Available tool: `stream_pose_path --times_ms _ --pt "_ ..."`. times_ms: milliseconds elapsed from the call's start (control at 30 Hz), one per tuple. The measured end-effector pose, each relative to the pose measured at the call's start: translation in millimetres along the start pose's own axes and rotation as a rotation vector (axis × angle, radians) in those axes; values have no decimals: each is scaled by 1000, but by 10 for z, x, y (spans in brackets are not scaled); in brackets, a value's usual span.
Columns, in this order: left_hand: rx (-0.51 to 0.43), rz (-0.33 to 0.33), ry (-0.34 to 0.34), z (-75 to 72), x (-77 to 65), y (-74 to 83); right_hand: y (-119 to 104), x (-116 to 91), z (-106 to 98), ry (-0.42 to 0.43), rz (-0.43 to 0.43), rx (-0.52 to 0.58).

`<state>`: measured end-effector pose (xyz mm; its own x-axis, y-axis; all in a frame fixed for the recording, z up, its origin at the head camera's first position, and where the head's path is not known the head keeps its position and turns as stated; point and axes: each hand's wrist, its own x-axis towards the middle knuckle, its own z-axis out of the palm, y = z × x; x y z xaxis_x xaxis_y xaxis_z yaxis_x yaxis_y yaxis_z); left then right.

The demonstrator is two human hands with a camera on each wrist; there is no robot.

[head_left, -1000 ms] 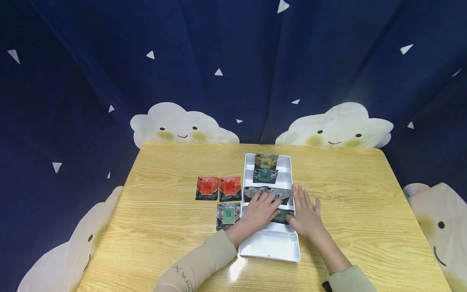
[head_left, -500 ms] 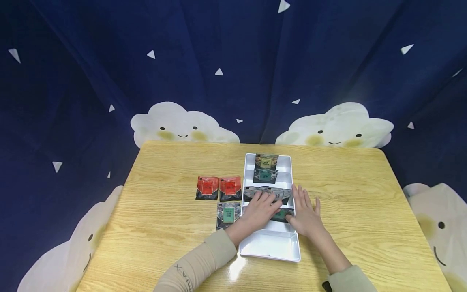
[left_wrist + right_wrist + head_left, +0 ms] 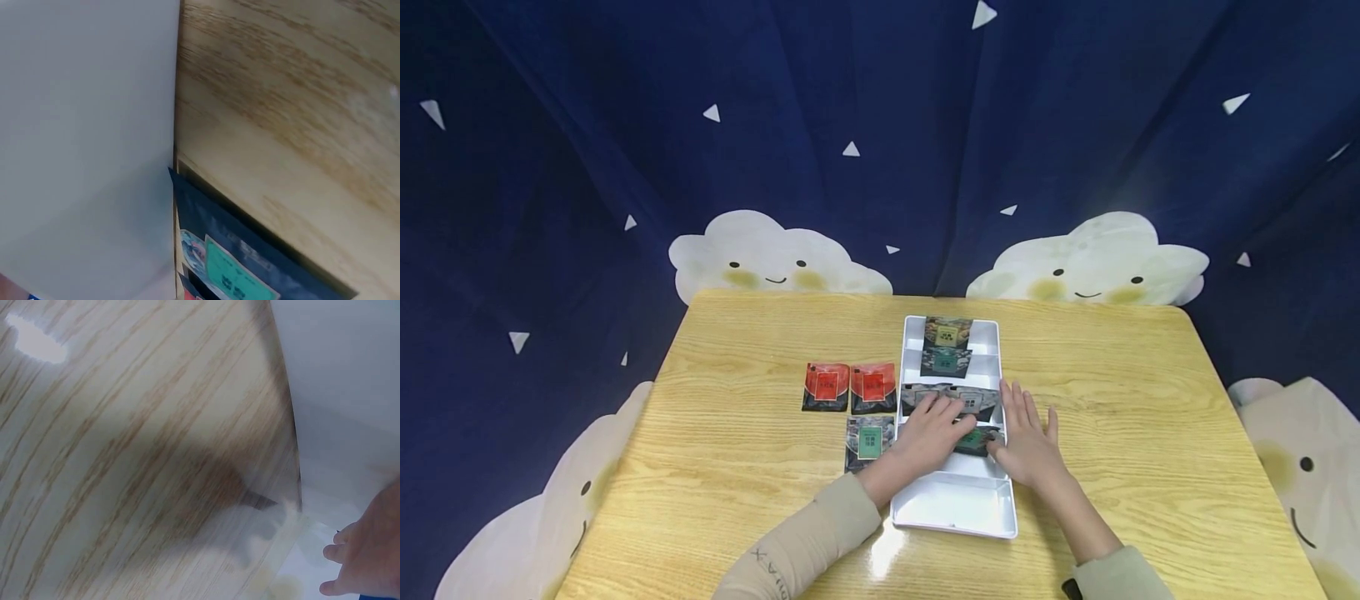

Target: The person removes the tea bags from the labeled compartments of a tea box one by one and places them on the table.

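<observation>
A white compartment tray (image 3: 953, 504) lies lengthwise on the table. My left hand (image 3: 921, 435) reaches over its left wall, fingers resting at two grey-labelled sachets (image 3: 979, 402) in the middle compartment. Just below that hand's thumb is a green-labelled sachet (image 3: 973, 442), tilted in the compartment nearer me and partly covered. Along the outside of the right wall lie my right hand's (image 3: 1032, 450) straight fingers, its thumb touching the green-labelled sachet's right end. In the right wrist view, the right hand (image 3: 369, 553) shows beside the tray wall (image 3: 350, 425).
Left of the tray lie two red sachets (image 3: 826, 387) and another green-labelled sachet (image 3: 867, 443). A yellow-labelled sachet (image 3: 947, 332) and a green one (image 3: 945, 362) stand in the far compartments. A dark blue curtain (image 3: 820, 125) hangs behind the wooden table (image 3: 737, 483).
The green-labelled sachet under my hands has shifted slightly left, away from the right wall. My left hand has eased a little left; the right hand stays put.
</observation>
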<state>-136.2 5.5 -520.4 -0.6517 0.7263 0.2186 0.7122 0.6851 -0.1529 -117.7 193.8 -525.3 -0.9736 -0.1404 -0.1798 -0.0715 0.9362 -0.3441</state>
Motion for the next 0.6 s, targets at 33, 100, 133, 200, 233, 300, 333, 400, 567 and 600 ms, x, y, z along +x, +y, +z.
stream_pose_path --times_ms 33,100,133,200,233,300,333,400,567,600 --pt "-5 -6 2 -4 -7 -5 -1 -1 0 1 0 1" --pt "-14 -23 9 -24 -19 -20 4 2 5 -2 -2 5" --pt "-19 -32 10 -39 -24 -28 6 3 6 1 -4 7" --pt "-29 -53 9 -70 -34 -49 9 4 5 4 -7 11" --pt "-38 -62 10 -87 -37 -63 8 2 2 3 -8 13" --pt "-50 -83 14 -125 -45 -92 9 2 -1 2 -8 16" --pt "-59 -94 17 -144 -50 -108 6 1 -4 3 -7 18" --pt "-73 -113 38 -182 -63 -141 5 1 -8 0 -5 20" --pt "-81 -137 132 -242 -106 -230 4 -3 -10 -1 -7 20" --pt "-81 -140 149 -246 -117 -250 4 -4 -10 -4 -6 20"
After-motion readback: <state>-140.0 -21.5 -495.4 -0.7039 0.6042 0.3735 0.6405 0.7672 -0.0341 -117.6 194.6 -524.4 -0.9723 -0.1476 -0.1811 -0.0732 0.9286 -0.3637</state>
